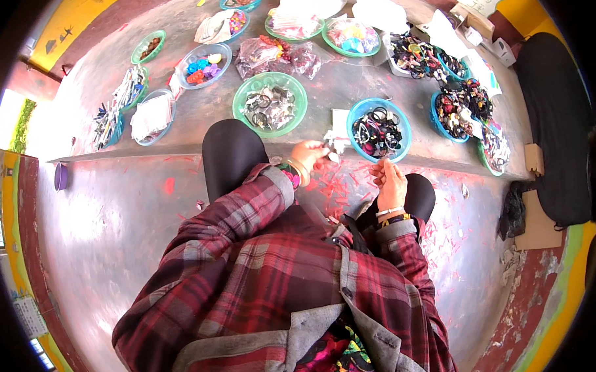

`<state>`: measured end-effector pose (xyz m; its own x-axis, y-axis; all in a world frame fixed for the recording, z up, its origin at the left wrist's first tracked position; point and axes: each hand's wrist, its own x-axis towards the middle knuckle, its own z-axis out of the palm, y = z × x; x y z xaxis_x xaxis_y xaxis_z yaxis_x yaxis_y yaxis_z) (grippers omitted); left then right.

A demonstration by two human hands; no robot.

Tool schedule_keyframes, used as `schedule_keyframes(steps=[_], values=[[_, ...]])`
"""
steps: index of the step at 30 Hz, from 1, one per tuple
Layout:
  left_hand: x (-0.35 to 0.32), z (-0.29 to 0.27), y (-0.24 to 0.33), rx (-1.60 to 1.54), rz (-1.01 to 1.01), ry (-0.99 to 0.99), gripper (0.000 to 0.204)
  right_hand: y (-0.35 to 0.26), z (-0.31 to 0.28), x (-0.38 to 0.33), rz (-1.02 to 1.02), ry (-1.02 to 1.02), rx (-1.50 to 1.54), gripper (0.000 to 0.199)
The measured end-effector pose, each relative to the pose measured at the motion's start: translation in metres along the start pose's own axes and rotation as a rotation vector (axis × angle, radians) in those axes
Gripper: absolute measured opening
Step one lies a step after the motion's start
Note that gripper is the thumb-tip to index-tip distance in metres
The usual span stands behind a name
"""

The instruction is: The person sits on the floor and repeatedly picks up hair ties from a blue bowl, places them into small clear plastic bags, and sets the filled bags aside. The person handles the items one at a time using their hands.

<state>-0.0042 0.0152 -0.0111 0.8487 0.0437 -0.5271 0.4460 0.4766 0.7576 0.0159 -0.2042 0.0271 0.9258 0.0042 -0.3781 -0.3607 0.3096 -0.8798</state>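
Note:
My left hand [308, 155] is closed, its fingertips pinched on a small crumpled white piece [336, 144] that could be plastic or paper. My right hand [391, 184] has its fingers curled together just below the near rim of a blue basket [351, 142]; what it holds, if anything, is too small to make out. Inside that basket lie many dark hair ties [378, 132], some with white bits among them. A green basket [238, 90] to the left holds small clear packets [269, 108] with dark bands in them. A white card [340, 121] lies between the two baskets.
Several more baskets stand on the raised concrete ledge [197, 117], including a blue one [433, 116] heaped with dark bands. Clear plastic bags [254, 56] lie behind the green basket. Red scraps [337, 184] litter the floor by my knees. A long black bundle [555, 124] is at the right.

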Motion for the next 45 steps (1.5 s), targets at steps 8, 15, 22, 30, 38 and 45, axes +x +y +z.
schedule_keyframes(steps=[8,15,22,30,38,45], values=[[0.069,-0.062,0.012,-0.185,0.091,0.531,0.030,0.008,0.002,0.003,0.090,-0.110,-0.114,0.021],[0.119,-0.106,0.032,-0.163,0.173,0.639,0.034,0.011,0.004,0.004,0.149,-0.126,-0.173,0.022],[0.136,-0.146,-0.008,0.622,0.392,0.475,0.029,0.008,0.009,-0.004,0.169,-0.171,-0.233,0.023],[0.049,-0.041,0.039,-0.254,0.168,0.308,0.018,0.009,0.006,-0.035,0.130,-0.361,-0.607,0.024],[0.023,-0.020,0.054,-0.317,0.140,0.120,0.019,-0.006,0.031,-0.078,-0.395,-0.921,-1.281,0.021],[0.033,-0.032,0.042,-0.285,0.089,0.129,0.020,-0.001,0.023,-0.045,-0.434,-0.976,-1.604,0.025]])
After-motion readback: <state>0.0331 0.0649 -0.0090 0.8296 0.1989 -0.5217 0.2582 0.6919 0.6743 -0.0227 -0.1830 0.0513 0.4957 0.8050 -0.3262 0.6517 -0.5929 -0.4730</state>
